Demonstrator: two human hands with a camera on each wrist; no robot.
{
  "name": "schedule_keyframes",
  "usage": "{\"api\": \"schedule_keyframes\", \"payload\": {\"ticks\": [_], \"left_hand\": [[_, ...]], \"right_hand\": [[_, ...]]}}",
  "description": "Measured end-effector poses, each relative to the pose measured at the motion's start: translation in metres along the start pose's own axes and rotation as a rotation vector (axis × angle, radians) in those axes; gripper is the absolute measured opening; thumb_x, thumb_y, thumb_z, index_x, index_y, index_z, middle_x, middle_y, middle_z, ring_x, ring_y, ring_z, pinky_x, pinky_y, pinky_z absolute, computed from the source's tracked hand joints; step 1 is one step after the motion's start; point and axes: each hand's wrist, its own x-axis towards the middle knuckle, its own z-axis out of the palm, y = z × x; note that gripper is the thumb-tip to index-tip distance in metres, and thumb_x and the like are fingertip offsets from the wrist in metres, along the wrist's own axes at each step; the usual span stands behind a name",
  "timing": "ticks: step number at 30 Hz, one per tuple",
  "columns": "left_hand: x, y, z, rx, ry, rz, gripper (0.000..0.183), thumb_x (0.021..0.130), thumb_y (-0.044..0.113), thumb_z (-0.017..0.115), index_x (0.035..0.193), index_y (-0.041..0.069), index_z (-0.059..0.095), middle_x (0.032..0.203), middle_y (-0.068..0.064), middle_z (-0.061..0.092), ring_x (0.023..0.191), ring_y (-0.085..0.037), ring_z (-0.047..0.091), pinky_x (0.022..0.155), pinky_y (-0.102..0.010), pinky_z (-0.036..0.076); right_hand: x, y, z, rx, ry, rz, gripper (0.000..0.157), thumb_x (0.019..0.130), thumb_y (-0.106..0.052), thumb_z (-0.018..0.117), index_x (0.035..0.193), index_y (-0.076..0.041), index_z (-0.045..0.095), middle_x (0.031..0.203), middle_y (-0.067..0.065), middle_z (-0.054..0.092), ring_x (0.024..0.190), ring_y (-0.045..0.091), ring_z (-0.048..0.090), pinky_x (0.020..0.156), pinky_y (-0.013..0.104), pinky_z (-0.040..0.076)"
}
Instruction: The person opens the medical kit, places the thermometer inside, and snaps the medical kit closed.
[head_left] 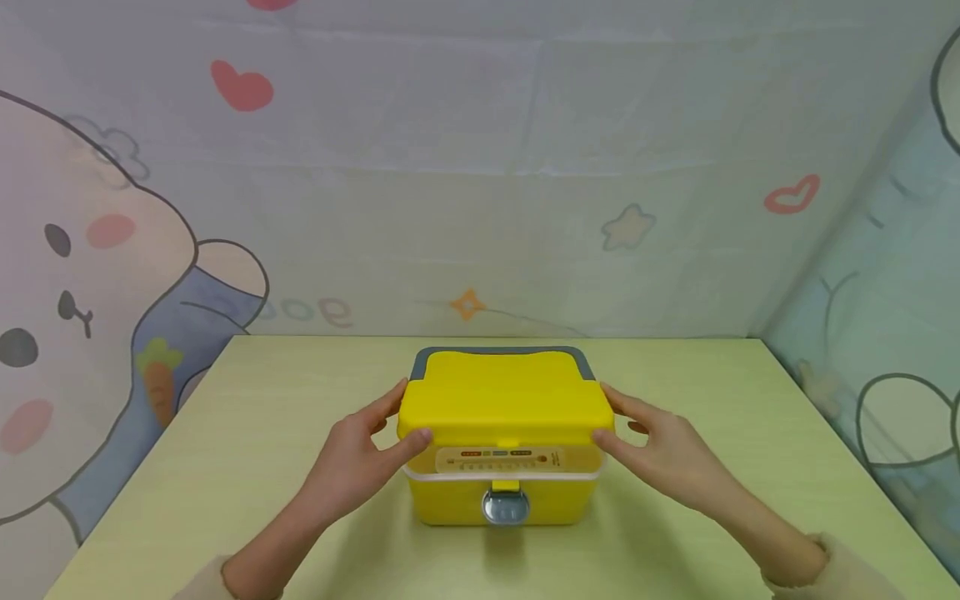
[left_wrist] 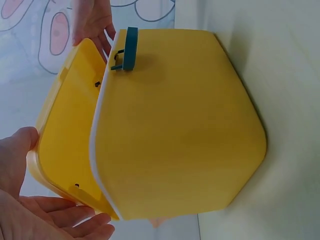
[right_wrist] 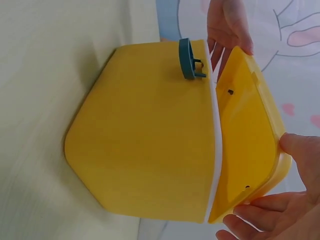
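A yellow storage box (head_left: 442, 503) stands on the table with its lid (head_left: 506, 404) raised at the front and tilted back. My left hand (head_left: 352, 467) grips the lid's left edge, thumb at the front corner and fingers along the side. At the opposite edge my right hand (head_left: 671, 458) holds the lid the same way. Both wrist views show the gap between the lid (left_wrist: 65, 125) and the box's white rim (right_wrist: 217, 145). A grey latch (head_left: 506, 507) hangs on the box front. Through the gap shows a pale strip (head_left: 498, 460) with a printed scale; the rest of the inside is hidden.
The pale table (head_left: 300, 392) extends to both sides of the box. Behind it hangs a cloth backdrop (head_left: 420, 217) with cartoon prints, and more printed cloth (head_left: 885, 333) borders the right side. A grey handle (head_left: 501, 349) lies along the lid's back.
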Motion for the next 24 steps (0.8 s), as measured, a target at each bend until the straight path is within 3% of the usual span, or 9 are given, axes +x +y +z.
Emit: {"api": "schedule_keyframes", "payload": {"ticks": [9, 24], "left_hand": [[-0.006, -0.006, 0.008, -0.034, 0.042, -0.018, 0.074, 0.079, 0.047, 0.068, 0.142, 0.025, 0.036, 0.138, -0.004, 0.046, 0.124, -0.036, 0.045, 0.096, -0.053, 0.041], [-0.011, -0.021, 0.024, -0.080, 0.113, 0.043, 0.074, 0.078, 0.034, 0.073, 0.141, 0.020, 0.037, 0.133, -0.001, 0.050, 0.121, -0.021, 0.046, 0.102, -0.043, 0.039]], "right_hand": [[-0.005, 0.006, 0.010, -0.033, 0.057, -0.038, 0.065, 0.086, -0.043, 0.061, 0.139, -0.011, 0.042, 0.135, 0.010, 0.050, 0.111, 0.034, 0.055, 0.089, 0.046, 0.049], [-0.008, 0.021, 0.030, -0.013, 0.132, -0.101, 0.065, 0.083, -0.031, 0.068, 0.139, -0.010, 0.042, 0.129, 0.006, 0.055, 0.111, 0.022, 0.055, 0.087, 0.036, 0.050]]}}
